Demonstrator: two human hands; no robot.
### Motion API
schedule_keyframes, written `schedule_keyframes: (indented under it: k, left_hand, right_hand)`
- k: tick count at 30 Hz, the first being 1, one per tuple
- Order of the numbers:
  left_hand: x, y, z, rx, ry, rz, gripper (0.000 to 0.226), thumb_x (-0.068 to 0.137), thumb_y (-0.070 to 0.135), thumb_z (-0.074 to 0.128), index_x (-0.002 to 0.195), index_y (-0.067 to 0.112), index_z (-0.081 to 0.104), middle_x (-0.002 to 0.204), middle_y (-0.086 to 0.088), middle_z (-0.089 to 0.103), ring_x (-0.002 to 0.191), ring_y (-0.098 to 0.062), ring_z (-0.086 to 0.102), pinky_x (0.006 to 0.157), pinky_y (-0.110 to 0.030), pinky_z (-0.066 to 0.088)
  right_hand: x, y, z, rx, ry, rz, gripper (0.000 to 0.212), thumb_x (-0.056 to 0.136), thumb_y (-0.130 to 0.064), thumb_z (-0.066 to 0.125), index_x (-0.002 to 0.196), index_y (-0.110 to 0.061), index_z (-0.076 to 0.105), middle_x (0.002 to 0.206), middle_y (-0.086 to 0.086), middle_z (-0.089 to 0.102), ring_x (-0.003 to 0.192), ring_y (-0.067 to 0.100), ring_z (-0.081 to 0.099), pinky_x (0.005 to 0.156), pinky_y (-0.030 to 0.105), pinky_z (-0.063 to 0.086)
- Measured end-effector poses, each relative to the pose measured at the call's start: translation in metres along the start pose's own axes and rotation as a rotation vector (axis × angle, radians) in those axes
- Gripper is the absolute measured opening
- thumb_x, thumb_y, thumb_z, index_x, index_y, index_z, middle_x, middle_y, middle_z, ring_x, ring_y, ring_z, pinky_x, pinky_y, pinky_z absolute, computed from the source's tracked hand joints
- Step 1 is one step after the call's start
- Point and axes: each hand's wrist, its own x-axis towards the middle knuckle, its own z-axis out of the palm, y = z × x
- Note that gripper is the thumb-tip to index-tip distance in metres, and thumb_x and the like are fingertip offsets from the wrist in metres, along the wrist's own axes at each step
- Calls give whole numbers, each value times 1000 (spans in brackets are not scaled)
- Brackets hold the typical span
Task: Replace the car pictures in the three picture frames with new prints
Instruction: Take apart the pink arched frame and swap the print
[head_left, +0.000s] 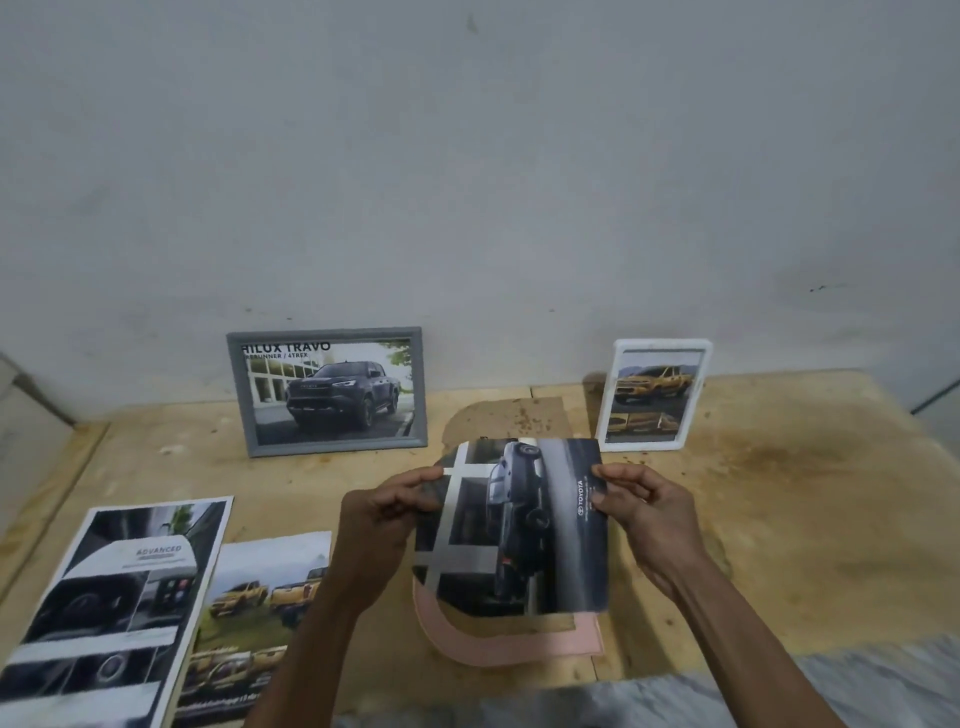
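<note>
Pinching a dark car print (519, 525) at its two upper corners, both hands are held above a worn wooden table (779, 519); the left hand (384, 514) grips the left edge between curled fingers and thumb, and the right hand (644, 509) grips the right edge in the same way, beside a line of Toyota lettering. The print is turned sideways, so that the dark pickup on it runs top to bottom, and it is raised over a pink frame (493, 644) lying flat on the table, of which only the lower and left borders are seen under the paper. A grey frame (327, 392) is leaned upright against the pale wall (467, 182) at the back left, with a dark Hilux Travo picture in it. A white frame (652, 395) is stood upright at the back right, well apart from the grey one, with a yellow pickup picture inside. Two loose prints are laid at the near left: a white-bordered sheet of interior photos (114, 608), and partly under its right edge a sheet of yellow pickups (254, 618). A grey patterned cloth (857, 686) is seen at the near right edge.
</note>
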Motion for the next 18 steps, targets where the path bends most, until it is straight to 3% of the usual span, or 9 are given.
schedule_keyframes:
  k: [3, 7, 10, 14, 16, 18]
  left_hand:
    - [0, 1, 9, -23, -2, -7, 24, 80, -22, 55, 79, -5, 71, 113, -6, 72, 109, -19, 67, 81, -32, 59]
    - [2, 3, 37, -57, 70, -124, 19, 80, -20, 57, 89, -10, 71, 103, -10, 75, 100, -21, 70, 80, -27, 58]
    - [-2, 3, 59, -14, 153, -253, 22, 86, -15, 55, 94, -4, 73, 92, -7, 76, 85, -15, 72, 73, -27, 59]
    - [-9, 1, 85, 23, 254, -375, 12, 90, 2, 65, 80, -3, 68, 73, -13, 69, 67, -19, 67, 61, -32, 57]
    - [-13, -5, 97, 76, 329, -427, 28, 89, 16, 70, 73, -5, 61, 63, -15, 59, 58, -19, 58, 54, -32, 50]
    - [-18, -7, 104, 124, 368, -462, 29, 88, 21, 72, 78, -6, 65, 60, -14, 54, 53, -17, 50, 49, -28, 44]
  right_hand:
    - [9, -4, -4, -6, -15, 0, 32, 71, 23, 66, 90, -2, 70, 95, 12, 74, 92, 26, 67, 86, 41, 56]
    - [19, -9, -23, 81, -43, 67, 29, 86, 19, 50, 91, -1, 70, 94, 13, 74, 88, 24, 68, 72, 28, 58]
    - [26, -17, -47, 74, -158, 155, 40, 87, 23, 38, 106, 3, 66, 104, 15, 73, 98, 22, 69, 76, 25, 58]
    - [36, -24, -73, -33, -330, 176, 36, 86, 18, 52, 114, 0, 65, 109, 13, 72, 103, 24, 68, 79, 31, 58]
    - [42, -24, -79, -265, -365, 86, 31, 86, 11, 60, 109, -7, 69, 103, 10, 73, 94, 24, 69, 71, 32, 58]
    - [48, -21, -79, -649, -359, -142, 12, 91, -10, 65, 99, -14, 73, 88, 1, 73, 79, 16, 67, 62, 27, 55]
